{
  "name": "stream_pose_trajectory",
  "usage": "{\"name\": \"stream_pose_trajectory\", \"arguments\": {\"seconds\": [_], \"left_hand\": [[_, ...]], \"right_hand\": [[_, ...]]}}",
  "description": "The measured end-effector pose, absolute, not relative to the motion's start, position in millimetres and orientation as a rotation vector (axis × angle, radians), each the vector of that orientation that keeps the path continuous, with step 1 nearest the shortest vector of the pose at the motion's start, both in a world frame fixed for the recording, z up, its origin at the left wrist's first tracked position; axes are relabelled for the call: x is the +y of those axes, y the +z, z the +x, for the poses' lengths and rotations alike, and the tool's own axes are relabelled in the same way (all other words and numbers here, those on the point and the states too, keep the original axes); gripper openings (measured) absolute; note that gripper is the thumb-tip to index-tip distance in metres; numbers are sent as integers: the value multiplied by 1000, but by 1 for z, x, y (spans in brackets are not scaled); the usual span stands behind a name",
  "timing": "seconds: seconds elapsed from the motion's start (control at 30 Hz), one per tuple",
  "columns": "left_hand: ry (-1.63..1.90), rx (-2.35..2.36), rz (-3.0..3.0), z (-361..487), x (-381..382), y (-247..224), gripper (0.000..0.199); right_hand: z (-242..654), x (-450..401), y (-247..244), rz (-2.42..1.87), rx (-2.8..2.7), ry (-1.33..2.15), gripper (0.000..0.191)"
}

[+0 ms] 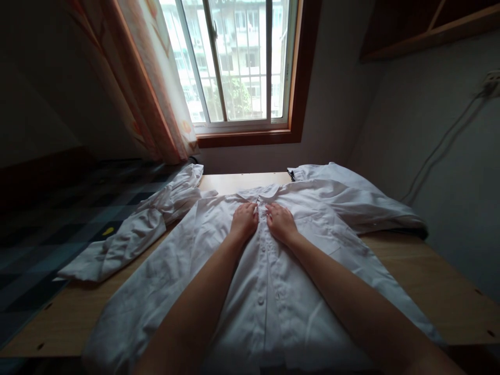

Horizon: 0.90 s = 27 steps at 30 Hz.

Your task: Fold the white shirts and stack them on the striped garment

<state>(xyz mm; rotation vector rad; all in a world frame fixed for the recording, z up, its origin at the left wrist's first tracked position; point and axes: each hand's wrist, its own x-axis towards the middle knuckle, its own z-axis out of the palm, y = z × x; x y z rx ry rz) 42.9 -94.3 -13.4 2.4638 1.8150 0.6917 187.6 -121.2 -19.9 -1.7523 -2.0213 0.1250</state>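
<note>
Left grip point(245, 220) and right grip point(281, 222) touch a white shirt point(250, 281) just below its collar point(270, 194).
Fingers bend close together on each hand; I cannot tell if they pinch the shirt. Small buttons point(261, 301) run down the shirt, which lies front up on a wooden surface point(417, 271). One sleeve point(128, 242) lies to the left, near a dark checked cloth point(35, 229). Past the surface are an orange curtain point(146, 88) and a bright window point(244, 67).
</note>
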Motion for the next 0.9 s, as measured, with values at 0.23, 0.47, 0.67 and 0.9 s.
{"name": "stream_pose_trajectory", "arguments": {"seconds": [0.23, 0.47, 0.67, 0.9], "left_hand": [[707, 1533, 2520, 44, -93, -6, 28], [799, 1565, 2478, 44, -90, -9, 26], [880, 1536, 2402, 43, -85, -13, 29], [900, 1494, 2402, 41, -82, -15, 29]], "right_hand": [[190, -121, -17, -1655, -2076, 108, 32], [189, -120, -14, -1596, -2064, 76, 25], [191, -114, -14, -1557, -2054, 86, 23], [188, -120, -11, -1619, -2019, 120, 19]]}}
